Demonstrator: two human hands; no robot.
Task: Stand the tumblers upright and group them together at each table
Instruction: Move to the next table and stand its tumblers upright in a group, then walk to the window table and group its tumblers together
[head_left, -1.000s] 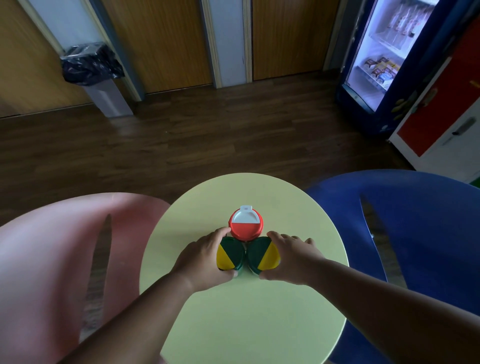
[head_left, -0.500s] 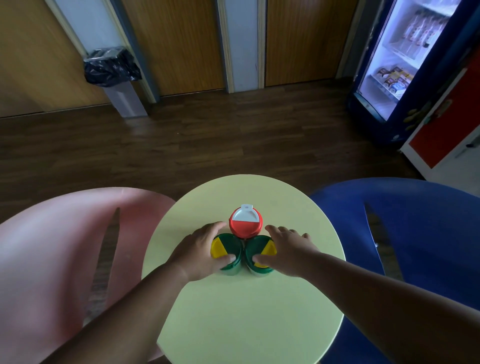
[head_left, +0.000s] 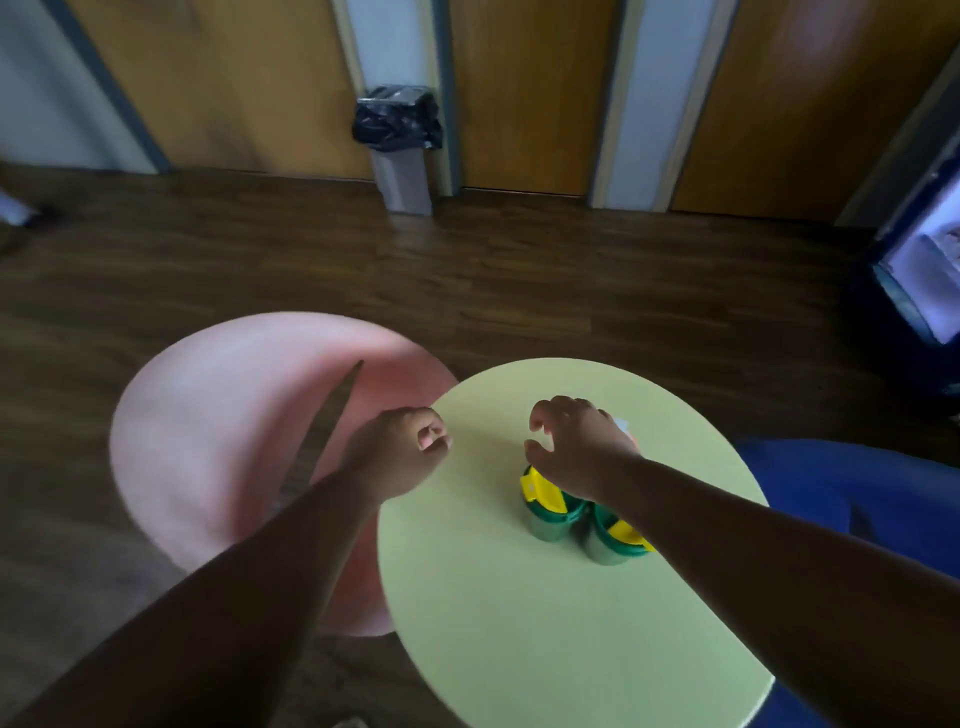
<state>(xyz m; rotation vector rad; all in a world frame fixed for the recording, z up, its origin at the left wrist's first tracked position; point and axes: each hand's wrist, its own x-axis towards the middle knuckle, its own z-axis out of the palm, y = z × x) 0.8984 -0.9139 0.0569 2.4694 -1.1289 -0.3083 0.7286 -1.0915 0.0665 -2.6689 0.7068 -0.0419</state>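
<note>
Two green tumblers with green-and-yellow lids stand upright side by side on the round pale green table (head_left: 519, 649): one (head_left: 546, 512) on the left, the other (head_left: 615, 540) on the right, partly under my right forearm. A third tumbler, red-lidded, is almost fully hidden behind my right hand; only a sliver of its lid (head_left: 623, 427) shows. My right hand (head_left: 574, 447) hovers above the group, fingers spread and holding nothing. Near the table's left edge, my left hand (head_left: 402, 449) is loosely curled and holds nothing.
A pink chair (head_left: 223, 436) stands left of the table and a blue chair (head_left: 852, 488) to the right. A bin with a black bag (head_left: 400, 150) stands by the wooden wall. A lit drinks fridge (head_left: 924, 280) is at the far right.
Both hands have let go of the green tumblers and lifted away, the left hand moving left. The view has swung left, so the table now sits to the right.
</note>
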